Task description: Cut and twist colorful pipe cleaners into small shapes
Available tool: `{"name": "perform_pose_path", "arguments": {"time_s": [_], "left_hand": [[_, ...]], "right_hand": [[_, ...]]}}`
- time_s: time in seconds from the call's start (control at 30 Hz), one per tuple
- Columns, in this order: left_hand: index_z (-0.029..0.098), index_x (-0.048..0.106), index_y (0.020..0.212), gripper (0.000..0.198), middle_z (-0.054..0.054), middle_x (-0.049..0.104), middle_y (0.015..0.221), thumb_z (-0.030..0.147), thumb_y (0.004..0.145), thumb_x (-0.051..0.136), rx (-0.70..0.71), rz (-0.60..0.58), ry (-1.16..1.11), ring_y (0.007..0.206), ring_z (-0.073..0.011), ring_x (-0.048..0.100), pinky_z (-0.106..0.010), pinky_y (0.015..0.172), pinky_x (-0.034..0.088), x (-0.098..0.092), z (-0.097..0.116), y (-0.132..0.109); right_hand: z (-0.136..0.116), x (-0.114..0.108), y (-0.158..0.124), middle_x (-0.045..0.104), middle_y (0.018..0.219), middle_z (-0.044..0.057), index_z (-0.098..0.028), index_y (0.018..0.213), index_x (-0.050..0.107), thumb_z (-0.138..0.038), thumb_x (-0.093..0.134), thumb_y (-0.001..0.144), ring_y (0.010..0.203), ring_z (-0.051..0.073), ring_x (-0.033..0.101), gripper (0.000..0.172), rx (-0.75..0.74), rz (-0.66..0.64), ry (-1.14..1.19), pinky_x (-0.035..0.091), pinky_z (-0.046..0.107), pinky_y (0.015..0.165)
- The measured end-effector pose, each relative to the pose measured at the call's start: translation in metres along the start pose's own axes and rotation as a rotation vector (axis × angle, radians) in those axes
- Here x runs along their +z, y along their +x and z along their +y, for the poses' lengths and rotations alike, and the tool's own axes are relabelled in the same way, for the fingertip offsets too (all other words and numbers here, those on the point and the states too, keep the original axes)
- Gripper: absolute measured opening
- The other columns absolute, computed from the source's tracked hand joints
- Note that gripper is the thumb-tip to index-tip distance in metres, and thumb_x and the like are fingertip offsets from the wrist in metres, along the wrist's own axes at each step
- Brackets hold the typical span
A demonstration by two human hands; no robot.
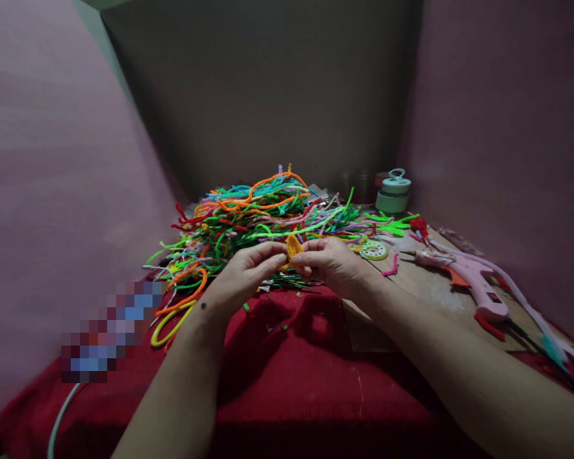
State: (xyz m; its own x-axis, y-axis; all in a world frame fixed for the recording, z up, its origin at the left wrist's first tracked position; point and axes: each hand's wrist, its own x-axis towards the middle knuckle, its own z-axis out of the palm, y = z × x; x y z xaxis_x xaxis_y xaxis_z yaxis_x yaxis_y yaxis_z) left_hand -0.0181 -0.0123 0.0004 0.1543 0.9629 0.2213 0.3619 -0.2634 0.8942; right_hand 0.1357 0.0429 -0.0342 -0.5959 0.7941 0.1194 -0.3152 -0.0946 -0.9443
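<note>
Between my two hands, above the red cloth, is a small yellow-orange piece of bent pipe cleaner (294, 247), looped into a petal-like shape. My left hand (258, 261) pinches its left side with thumb and forefinger. From the other side, my right hand (328, 258) grips it, the fingers closed on its lower right edge. Just behind the hands rises a big heap of multicoloured pipe cleaners (263, 220) in green, orange, red, blue and pink. The fingertips partly cover the lower end of the yellow-orange piece.
On a board (425, 299) at the right lies a pink glue gun (478, 280) with its cord. A round white-yellow disc (374, 250) and a mint-green container (393, 194) stand beyond. Pink panels enclose both sides. A pixelated object (115, 331) lies left on the red cloth (287, 395).
</note>
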Motion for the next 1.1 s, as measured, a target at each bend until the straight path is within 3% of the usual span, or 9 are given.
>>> {"name": "perform_pose_path", "arguments": {"time_s": [0.1, 0.2, 0.37, 0.57, 0.77, 0.87, 1.0, 1.1], "left_hand": [[0.017, 0.07, 0.082, 0.023, -0.004, 0.064, 0.083, 0.036, 0.073, 0.059, -0.004, 0.053, 0.026, 0.084, -0.0175, 0.055, -0.024, 0.077, 0.04, 0.002, -0.002, 0.002], [0.015, 0.07, 0.077, 0.02, -0.002, 0.064, 0.078, 0.033, 0.072, 0.061, -0.035, 0.057, -0.02, 0.074, -0.0148, 0.056, -0.024, 0.071, 0.042, 0.007, -0.004, 0.003], [0.014, 0.069, 0.073, 0.015, -0.001, 0.062, 0.065, 0.027, 0.066, 0.067, -0.08, 0.171, -0.106, 0.061, -0.0123, 0.055, -0.024, 0.062, 0.043, 0.016, -0.008, 0.003], [0.015, 0.065, 0.062, 0.01, 0.0, 0.059, 0.064, 0.025, 0.064, 0.067, 0.014, 0.287, -0.015, 0.061, -0.0124, 0.054, -0.023, 0.059, 0.043, 0.025, -0.013, 0.004], [0.015, 0.062, 0.074, 0.016, 0.0, 0.062, 0.064, 0.029, 0.069, 0.064, -0.174, 0.04, -0.159, 0.057, -0.0116, 0.057, -0.023, 0.058, 0.044, 0.018, -0.012, 0.005], [0.014, 0.06, 0.074, 0.016, 0.002, 0.06, 0.063, 0.028, 0.069, 0.064, -0.178, -0.034, -0.154, 0.053, -0.0081, 0.053, -0.019, 0.054, 0.04, 0.012, -0.011, 0.004], [0.014, 0.054, 0.067, 0.016, 0.006, 0.049, 0.053, 0.028, 0.071, 0.062, -0.124, 0.012, -0.07, 0.044, -0.0036, 0.039, -0.016, 0.047, 0.032, 0.012, -0.013, 0.004], [0.014, 0.053, 0.066, 0.017, 0.005, 0.05, 0.054, 0.028, 0.071, 0.061, -0.109, 0.071, 0.012, 0.048, -0.0052, 0.041, -0.017, 0.047, 0.032, 0.015, -0.015, 0.006]], "right_hand": [[0.001, 0.0, 0.0, 0.052, 0.051, -0.003, -0.013, 0.057, 0.058, -0.02, 0.067, 0.055, 0.045, 0.006, 0.041, 0.011, -0.029, 0.011, -0.062, 0.031, 0.021, 0.046], [0.005, 0.0, 0.001, 0.051, 0.05, -0.004, -0.013, 0.058, 0.061, -0.019, 0.066, 0.055, 0.046, 0.006, 0.041, 0.009, -0.045, 0.011, -0.121, 0.032, 0.022, 0.048], [0.008, -0.002, 0.001, 0.048, 0.044, -0.004, -0.013, 0.053, 0.061, -0.021, 0.066, 0.056, 0.043, 0.006, 0.038, 0.01, 0.007, 0.016, -0.224, 0.029, 0.022, 0.045], [0.01, -0.001, 0.003, 0.05, 0.041, -0.003, -0.014, 0.046, 0.056, -0.017, 0.067, 0.05, 0.04, 0.007, 0.039, 0.012, 0.08, 0.037, -0.089, 0.03, 0.023, 0.043], [0.014, 0.001, 0.003, 0.049, 0.04, -0.003, -0.014, 0.044, 0.053, -0.018, 0.069, 0.049, 0.039, 0.006, 0.04, 0.017, 0.098, 0.032, -0.059, 0.029, 0.022, 0.042], [0.016, 0.001, 0.003, 0.051, 0.041, -0.003, -0.013, 0.046, 0.056, -0.015, 0.068, 0.048, 0.04, 0.006, 0.041, 0.012, 0.101, 0.016, -0.057, 0.03, 0.022, 0.043], [0.016, 0.001, 0.002, 0.053, 0.043, -0.002, -0.012, 0.051, 0.06, -0.015, 0.07, 0.048, 0.04, 0.006, 0.041, 0.01, 0.103, 0.018, -0.077, 0.03, 0.022, 0.043], [0.016, 0.001, 0.002, 0.052, 0.043, -0.003, -0.013, 0.051, 0.061, -0.016, 0.07, 0.049, 0.039, 0.007, 0.041, 0.01, 0.108, 0.044, -0.086, 0.03, 0.023, 0.043]]}}
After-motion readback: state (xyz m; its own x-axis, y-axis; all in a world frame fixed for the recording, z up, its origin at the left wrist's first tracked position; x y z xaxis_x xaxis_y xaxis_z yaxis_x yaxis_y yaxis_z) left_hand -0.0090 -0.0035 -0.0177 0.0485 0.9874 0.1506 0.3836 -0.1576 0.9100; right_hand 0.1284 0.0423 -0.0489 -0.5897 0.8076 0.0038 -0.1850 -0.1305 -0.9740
